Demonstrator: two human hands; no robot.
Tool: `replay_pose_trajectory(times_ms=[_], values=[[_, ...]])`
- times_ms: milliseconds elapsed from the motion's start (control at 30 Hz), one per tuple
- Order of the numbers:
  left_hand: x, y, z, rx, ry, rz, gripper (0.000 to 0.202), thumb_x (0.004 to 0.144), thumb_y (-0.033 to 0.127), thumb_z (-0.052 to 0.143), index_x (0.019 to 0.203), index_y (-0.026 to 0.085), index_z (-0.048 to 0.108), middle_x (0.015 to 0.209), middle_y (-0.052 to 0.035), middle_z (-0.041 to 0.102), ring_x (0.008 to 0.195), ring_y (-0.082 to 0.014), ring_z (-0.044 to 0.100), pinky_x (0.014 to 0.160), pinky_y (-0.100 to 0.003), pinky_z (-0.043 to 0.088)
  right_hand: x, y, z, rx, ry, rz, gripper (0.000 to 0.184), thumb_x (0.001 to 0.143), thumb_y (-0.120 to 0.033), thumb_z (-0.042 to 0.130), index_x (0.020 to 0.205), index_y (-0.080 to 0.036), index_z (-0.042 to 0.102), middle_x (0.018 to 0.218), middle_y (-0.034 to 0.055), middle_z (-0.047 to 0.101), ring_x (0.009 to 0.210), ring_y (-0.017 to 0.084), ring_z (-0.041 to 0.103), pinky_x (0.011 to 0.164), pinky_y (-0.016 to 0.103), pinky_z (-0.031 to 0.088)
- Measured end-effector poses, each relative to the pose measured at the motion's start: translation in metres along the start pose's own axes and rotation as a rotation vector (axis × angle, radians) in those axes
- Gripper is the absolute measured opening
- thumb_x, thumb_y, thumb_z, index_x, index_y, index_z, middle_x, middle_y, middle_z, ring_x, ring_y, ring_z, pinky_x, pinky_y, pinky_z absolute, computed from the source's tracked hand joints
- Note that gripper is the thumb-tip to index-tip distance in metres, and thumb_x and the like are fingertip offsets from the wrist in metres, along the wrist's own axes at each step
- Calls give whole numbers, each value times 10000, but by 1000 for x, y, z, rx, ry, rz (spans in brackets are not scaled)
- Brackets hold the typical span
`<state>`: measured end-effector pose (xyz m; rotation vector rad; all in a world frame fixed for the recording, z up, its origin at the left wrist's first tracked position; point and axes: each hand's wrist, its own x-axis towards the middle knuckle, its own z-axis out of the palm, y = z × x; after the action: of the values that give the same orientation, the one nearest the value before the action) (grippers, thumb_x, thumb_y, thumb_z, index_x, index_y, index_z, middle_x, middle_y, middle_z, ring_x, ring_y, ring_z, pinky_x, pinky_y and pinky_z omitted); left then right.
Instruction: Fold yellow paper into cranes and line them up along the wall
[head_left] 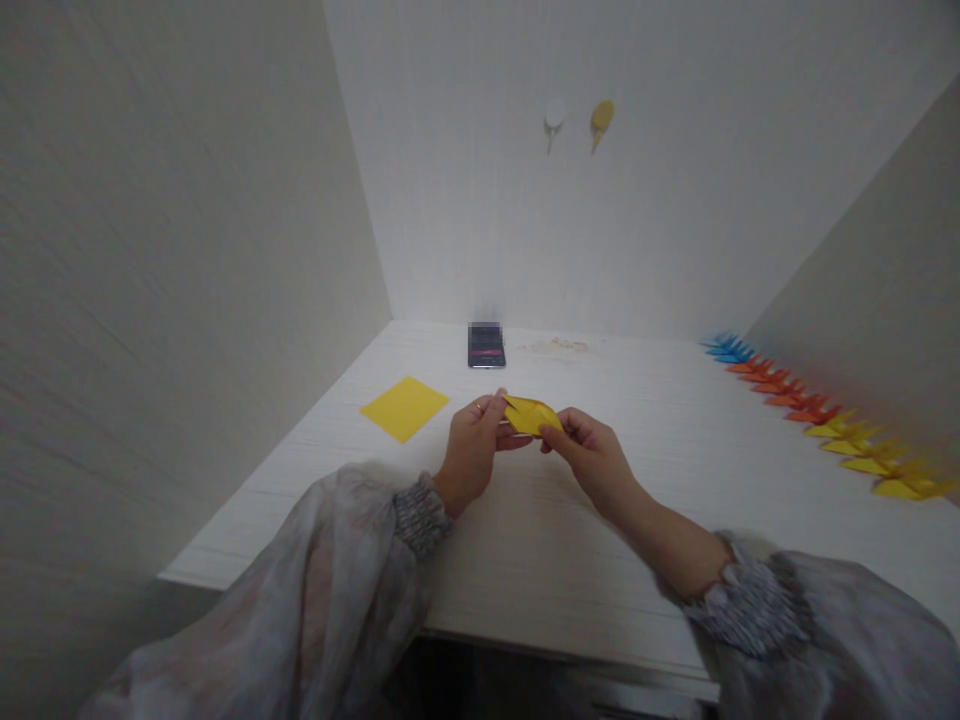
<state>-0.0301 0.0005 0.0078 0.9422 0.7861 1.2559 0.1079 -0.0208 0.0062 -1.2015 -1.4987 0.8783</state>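
Observation:
A partly folded piece of yellow origami paper (530, 414) is held above the white table between both hands. My left hand (474, 440) pinches its left end, with the thumb on top and the fingers beneath. At the right end, the thumb and fingers of my right hand (589, 450) grip the paper. Its folds look layered and slanted, though the fingers hide both ends. To the left of my left hand, a flat square sheet of yellow paper (405, 408) lies on the table.
A phone (487, 346) stands or lies near the back wall. Along the right side runs a row of folded paper cranes (806, 405) in blue, orange-red and yellow. Two hooks (602, 115) are fixed to the back wall. The table (585, 590) has panels on both sides.

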Motion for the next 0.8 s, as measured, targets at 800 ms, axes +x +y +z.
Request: replay_pose_trajectory(times_ms=[800], values=[[3, 6, -2, -77, -6, -83, 332, 757, 428, 466, 928, 147, 508, 848, -102, 654, 669, -191, 642, 548, -321, 529, 0, 4, -2, -57, 46, 7, 178, 735, -341, 539, 646, -187, 525, 569, -7, 557, 537, 125, 478, 522, 243, 352]])
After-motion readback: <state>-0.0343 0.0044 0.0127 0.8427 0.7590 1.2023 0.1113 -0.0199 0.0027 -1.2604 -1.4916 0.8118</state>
